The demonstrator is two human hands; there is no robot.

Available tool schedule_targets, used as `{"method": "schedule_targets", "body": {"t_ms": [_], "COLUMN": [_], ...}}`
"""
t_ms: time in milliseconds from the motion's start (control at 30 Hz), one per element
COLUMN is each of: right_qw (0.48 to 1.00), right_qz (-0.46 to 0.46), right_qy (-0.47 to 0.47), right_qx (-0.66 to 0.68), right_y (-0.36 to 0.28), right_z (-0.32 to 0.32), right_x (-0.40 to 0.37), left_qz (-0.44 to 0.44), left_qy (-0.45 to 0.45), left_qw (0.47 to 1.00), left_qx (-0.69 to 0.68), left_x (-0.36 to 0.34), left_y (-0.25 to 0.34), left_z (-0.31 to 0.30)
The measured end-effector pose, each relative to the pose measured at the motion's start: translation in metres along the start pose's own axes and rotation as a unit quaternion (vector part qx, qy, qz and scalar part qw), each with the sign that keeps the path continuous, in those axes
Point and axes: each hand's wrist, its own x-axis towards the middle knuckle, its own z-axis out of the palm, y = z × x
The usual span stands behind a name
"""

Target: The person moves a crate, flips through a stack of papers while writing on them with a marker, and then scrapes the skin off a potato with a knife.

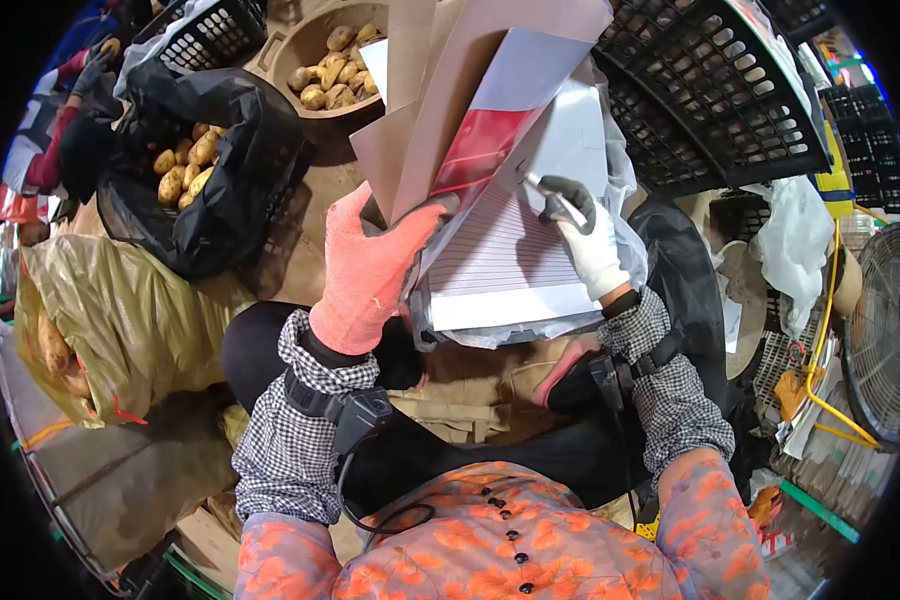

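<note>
My left hand (365, 265), in a coral glove with grey-coated fingers, grips a fanned bundle of cardboard sheets (450, 95). One printed sheet in front is red and white (488, 135). My right hand (585, 235), in a white glove with grey-coated fingers, is closed around a slim white pen-like stick (562, 203). It is over a large sheet with printed lines (500, 255). That sheet lies on a stack wrapped in clear plastic (615, 165) between my knees. The bundle's lower edge leans against the lined sheet.
Potatoes fill a round tub (280, 75) ahead and a crate lined with a black bag (260, 150) at left. A yellowish sack (130, 330) stands nearer. Black crates (700, 90) rise at front right, beside a fan (880, 320). Another person's gloved hand (92, 75) shows far left.
</note>
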Motion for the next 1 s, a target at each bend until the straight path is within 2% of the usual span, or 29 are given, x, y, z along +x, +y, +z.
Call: {"method": "schedule_targets", "body": {"t_ms": [33,67,100,167,233,300,333,400,433,467,500,567,600,633,667,733,767,800,833,867,967,1000], "right_qw": [0.997,0.999,0.999,0.994,0.993,0.998,0.996,0.998,0.998,0.999,0.999,0.991,0.995,0.995,0.993,0.984,0.983,0.985,0.985,0.977,0.987,0.986], "right_qz": [0.009,0.002,0.001,0.058,0.057,0.058,0.021,0.035,0.048,0.006,0.006,-0.011,0.009,0.029,0.005,-0.034,-0.093,-0.060,-0.027,0.077,-0.010,0.003], "right_qy": [0.038,0.037,0.037,0.079,0.074,0.018,0.012,-0.008,-0.029,-0.019,-0.019,0.069,0.081,0.099,0.117,0.154,0.160,0.160,0.160,0.161,0.144,0.150], "right_qx": [0.060,0.004,0.005,0.048,0.073,-0.010,-0.084,-0.052,-0.020,-0.047,-0.047,-0.113,-0.066,0.009,-0.034,-0.080,0.009,0.032,0.056,0.117,-0.075,-0.074], "right_y": [0.003,0.004,0.005,0.005,0.009,0.004,0.000,-0.001,-0.001,0.004,0.007,0.004,-0.007,-0.013,-0.027,-0.026,-0.008,-0.009,-0.009,-0.009,0.004,0.001], "right_z": [0.001,-0.002,-0.003,-0.005,-0.005,-0.007,-0.010,-0.009,-0.010,-0.007,-0.010,-0.013,-0.018,-0.020,-0.024,-0.039,-0.049,-0.057,-0.062,-0.063,-0.055,-0.053], "right_x": [0.003,0.007,0.005,0.004,0.004,0.001,-0.003,-0.005,-0.004,-0.002,0.001,0.004,0.003,0.002,0.000,-0.002,0.003,0.000,-0.003,-0.007,-0.015,-0.016], "left_qz": [0.141,0.279,0.280,0.271,0.291,0.310,0.312,0.314,0.258,0.199,0.199,0.159,0.161,0.146,0.129,0.104,0.078,0.077,0.222,0.358,0.306,0.307], "left_qy": [0.004,0.007,0.007,0.011,0.012,0.013,0.014,0.016,0.015,0.015,0.014,-0.018,-0.018,-0.007,0.004,-0.008,-0.021,-0.021,-0.005,0.012,-0.002,-0.003], "left_qw": [0.985,0.941,0.941,0.930,0.927,0.924,0.920,0.915,0.953,0.978,0.978,0.985,0.985,0.989,0.990,0.994,0.997,0.997,0.964,0.893,0.923,0.923], "left_qx": [0.097,0.191,0.191,0.249,0.235,0.221,0.238,0.254,0.157,0.058,0.058,0.060,0.061,0.003,-0.055,-0.019,0.017,0.015,0.146,0.273,0.232,0.233], "left_x": [0.003,0.005,0.003,0.002,0.004,0.003,0.003,0.003,0.002,0.001,0.001,0.000,0.001,0.003,0.004,0.003,0.001,0.002,0.007,0.008,0.004,0.003], "left_y": [-0.011,-0.017,-0.020,-0.021,-0.016,-0.012,-0.012,-0.010,-0.007,-0.005,-0.001,0.008,0.003,-0.006,-0.006,-0.001,0.001,0.000,-0.002,-0.003,-0.003,-0.001], "left_z": [-0.001,-0.001,-0.001,-0.002,-0.002,-0.001,-0.001,0.001,0.005,0.008,0.007,0.005,0.005,0.007,0.009,0.003,0.001,-0.001,-0.002,-0.002,0.004,0.006]}}
